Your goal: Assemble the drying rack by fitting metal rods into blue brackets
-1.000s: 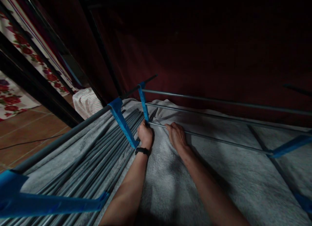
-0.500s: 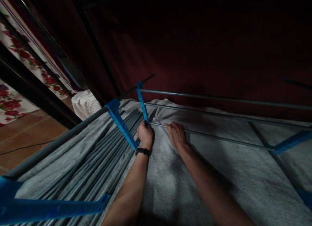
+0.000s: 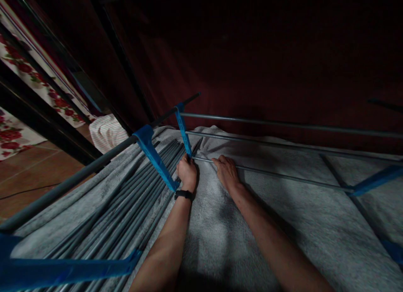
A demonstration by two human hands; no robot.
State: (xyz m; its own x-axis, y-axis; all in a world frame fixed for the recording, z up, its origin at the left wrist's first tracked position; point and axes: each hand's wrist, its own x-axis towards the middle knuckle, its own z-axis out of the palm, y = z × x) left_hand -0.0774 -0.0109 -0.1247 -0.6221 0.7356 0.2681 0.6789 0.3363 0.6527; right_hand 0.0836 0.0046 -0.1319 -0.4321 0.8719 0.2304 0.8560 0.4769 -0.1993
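My left hand (image 3: pixel 187 172), with a black band on its wrist, is closed around the lower end of a blue plastic bracket (image 3: pixel 183 130). A thin grey metal rod (image 3: pixel 280 174) runs rightward from that end to another blue bracket (image 3: pixel 378 180). Curled over this rod, a little right of the bracket, is my right hand (image 3: pixel 226 170). Two more rods (image 3: pixel 252 120) span above it from the same bracket. The bracket hangs from a thick grey tube (image 3: pixel 75 180), which also carries a second blue bracket (image 3: pixel 155 157) to the left of my hand.
Several loose grey rods (image 3: pixel 132 191) lie bundled on a grey blanket (image 3: pixel 217 245) at the left. A large blue bracket (image 3: pixel 72 271) is at the lower left. Dark red cloth (image 3: pixel 252 73) hangs behind; tiled floor (image 3: pixel 37 170) and a striped cloth (image 3: pixel 108 132) are leftward.
Both hands keep their hold at the bracket and rod. The view has shifted very slightly, and the frame appears a few pixels higher.
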